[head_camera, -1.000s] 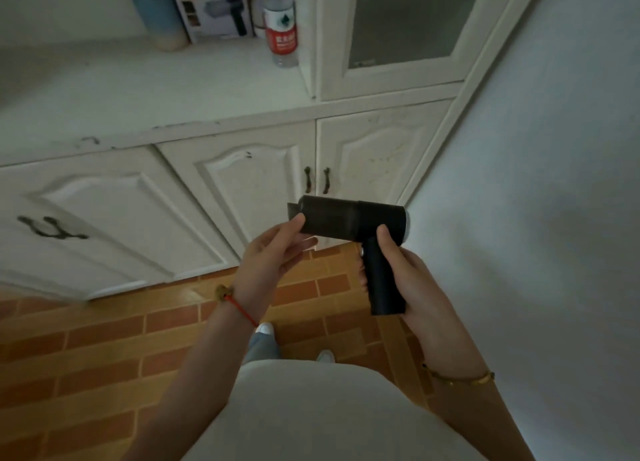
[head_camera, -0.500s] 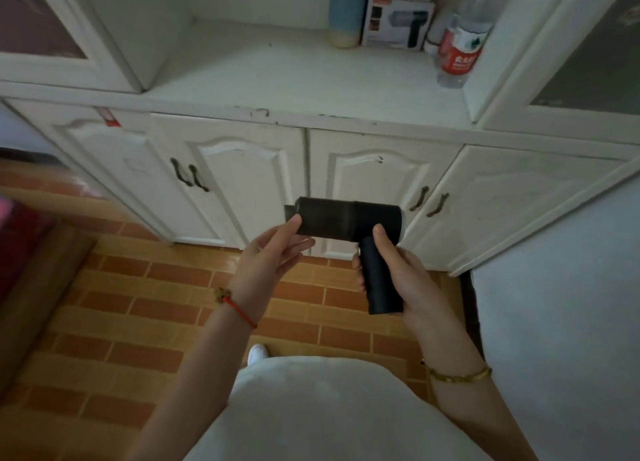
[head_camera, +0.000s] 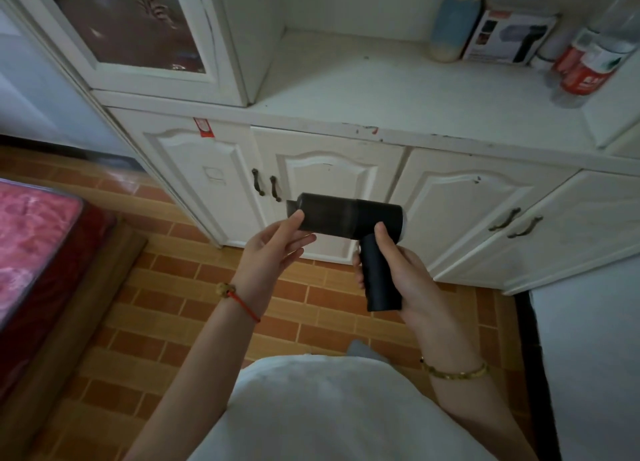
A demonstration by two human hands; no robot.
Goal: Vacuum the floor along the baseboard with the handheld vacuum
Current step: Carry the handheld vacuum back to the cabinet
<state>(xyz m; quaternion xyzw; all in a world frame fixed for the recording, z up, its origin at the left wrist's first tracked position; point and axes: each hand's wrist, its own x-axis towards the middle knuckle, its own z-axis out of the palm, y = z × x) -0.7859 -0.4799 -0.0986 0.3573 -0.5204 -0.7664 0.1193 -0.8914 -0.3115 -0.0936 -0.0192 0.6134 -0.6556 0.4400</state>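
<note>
Although the red labels on the bottles (head_camera: pixel 585 69) are too blurred to read, we see the view has swung left since before, showing a red bed (head_camera: pixel 31 239). Our right hand (head_camera: pixel 398 273) fingers clamp the handheld vacuum (head_camera: pixel 349 218) handle; left hand (head_camera: pixel 270 249) fingers, apart, touch its nozzle end, above the floor (head_camera: pixel 194 308).

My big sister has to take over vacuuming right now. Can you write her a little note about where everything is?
Right hand: gripping the handheld vacuum by its handle.
Left hand: fingertips steadying the nozzle end, not wrapped around it.
The vacuum is held up in front of the cabinet doors, well above the brick-pattern floor.
Done: vacuum picked up.
Left: lower it to the floor and vacuum along the baseboard.
</note>
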